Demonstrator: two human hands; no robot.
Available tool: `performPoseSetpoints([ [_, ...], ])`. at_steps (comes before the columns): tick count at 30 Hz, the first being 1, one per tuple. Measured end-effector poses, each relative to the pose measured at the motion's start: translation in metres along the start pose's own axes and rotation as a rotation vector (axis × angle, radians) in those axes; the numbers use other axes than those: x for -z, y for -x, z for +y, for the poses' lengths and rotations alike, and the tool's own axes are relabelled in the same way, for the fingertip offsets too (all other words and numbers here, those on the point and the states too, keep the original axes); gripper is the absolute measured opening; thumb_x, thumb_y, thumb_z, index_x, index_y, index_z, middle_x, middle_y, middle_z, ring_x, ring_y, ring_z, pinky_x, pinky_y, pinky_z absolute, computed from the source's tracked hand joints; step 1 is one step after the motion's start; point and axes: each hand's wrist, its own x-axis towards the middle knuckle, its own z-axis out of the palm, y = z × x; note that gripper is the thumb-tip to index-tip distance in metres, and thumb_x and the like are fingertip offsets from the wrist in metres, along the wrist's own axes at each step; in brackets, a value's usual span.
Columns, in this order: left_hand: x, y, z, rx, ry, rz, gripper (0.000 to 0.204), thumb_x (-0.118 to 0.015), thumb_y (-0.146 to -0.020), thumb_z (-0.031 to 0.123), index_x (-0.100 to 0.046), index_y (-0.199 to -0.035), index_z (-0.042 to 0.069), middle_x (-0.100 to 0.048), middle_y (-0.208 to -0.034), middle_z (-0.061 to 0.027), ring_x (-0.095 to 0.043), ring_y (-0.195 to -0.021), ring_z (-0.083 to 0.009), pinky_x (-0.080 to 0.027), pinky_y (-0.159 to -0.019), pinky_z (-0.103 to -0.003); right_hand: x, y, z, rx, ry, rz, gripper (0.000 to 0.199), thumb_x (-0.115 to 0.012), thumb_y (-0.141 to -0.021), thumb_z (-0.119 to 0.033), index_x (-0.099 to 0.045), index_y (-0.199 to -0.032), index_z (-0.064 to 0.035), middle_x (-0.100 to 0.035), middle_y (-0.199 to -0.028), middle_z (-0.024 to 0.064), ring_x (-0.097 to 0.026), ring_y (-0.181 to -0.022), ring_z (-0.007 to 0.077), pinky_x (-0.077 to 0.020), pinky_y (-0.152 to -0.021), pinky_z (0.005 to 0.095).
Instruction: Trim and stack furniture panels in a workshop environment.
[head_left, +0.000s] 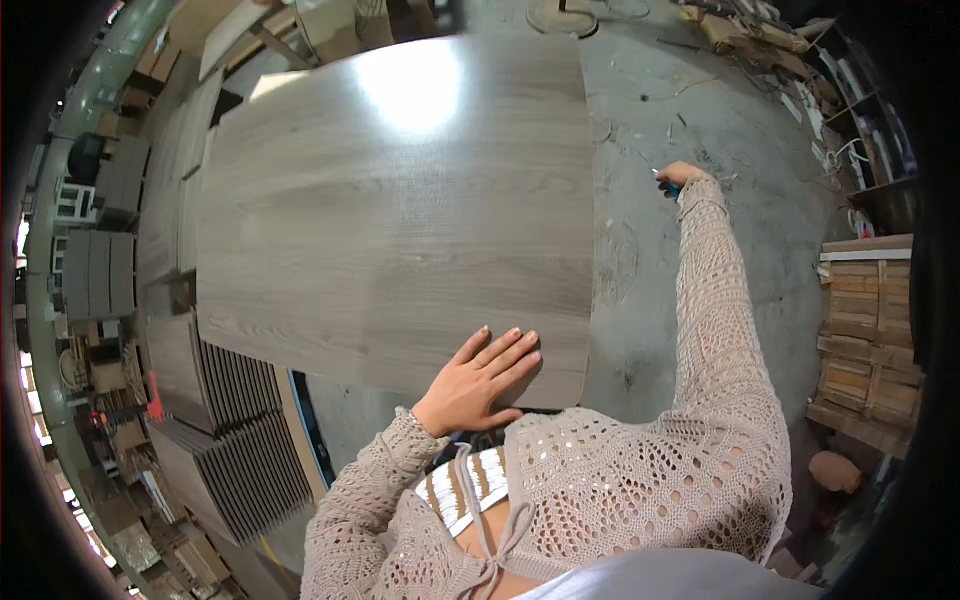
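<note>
Concrete floor, grey-green and scuffed (pixel 640 290), spreads through the workshop and shows widest to the right of the work, with dark marks and bits of debris on it. Over the middle of the view lies a large wood-grain panel (pixel 320 220), grey-brown, its grain running mostly from side to side and a bright patch of glare near its far edge. Next in size comes the person's beige openwork knit top (pixel 640 480), tied at the front, with long sleeves on both arms. Left of the panel stand stacked boards (pixel 250 480), their many edges showing as close dark lines; farther left is a group of grey boards (pixel 98 275). At the right side sit a slatted wooden stack (pixel 865 340) and, farther off, a dark shelf unit (pixel 870 120) with things on it. Beyond the panel's far right corner is a round base (pixel 562 17) on the floor. The left hand (pixel 487 380) lies flat on the panel near its closest edge, toward the right corner, palm down, fingers extended and slightly apart, gripping nothing. The right hand (pixel 684 176) reaches out past the panel's right edge, fingers closed around a small blue object (pixel 671 187) with a pale tip, too small to identify
</note>
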Motion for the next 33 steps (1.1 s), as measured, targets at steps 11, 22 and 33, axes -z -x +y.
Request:
performPoseSetpoints([
  [11, 0.044, -0.018, -0.118, -0.118, -0.321, -0.064, 0.057, -0.042, -0.086, 0.053, -0.038, -0.136, 0.026, -0.027, -0.146, -0.0008, -0.018, -0.137, -0.0244, -0.007, -0.112, -0.046, -0.015, 0.010, -0.090, 0.805, -0.765, -0.023, 0.037, -0.057, -0.088, -0.039, -0.059, -0.090, -0.0031, -0.055, -0.070, 0.0012, -0.051, -0.060, 0.0100, -0.0427, -0.057, 0.0241],
  [22, 0.055, -0.013, -0.120, -0.083, -0.257, -0.049, 0.051, -0.043, -0.087, 0.046, -0.041, -0.134, 0.027, -0.032, -0.144, 0.0016, -0.021, -0.136, -0.0204, -0.009, -0.112, -0.043, -0.012, -0.014, -0.190, 0.842, -0.820, -0.102, 0.035, -0.054, -0.088, -0.039, -0.055, -0.074, -0.0075, -0.052, -0.066, 0.0008, -0.048, -0.063, 0.0131, -0.0398, -0.064, 0.0271],
  [33, 0.053, -0.011, -0.120, -0.073, -0.238, -0.029, 0.051, -0.043, -0.087, 0.049, -0.041, -0.134, 0.029, -0.033, -0.143, 0.0048, -0.022, -0.135, -0.0181, -0.007, -0.113, -0.041, -0.015, -0.015, -0.215, 0.959, -0.689, 0.163, 0.045, -0.067, -0.076, -0.051, -0.057, -0.066, -0.0092, -0.045, -0.062, -0.0050, -0.036, -0.059, 0.0066, -0.0310, -0.059, 0.0231],
])
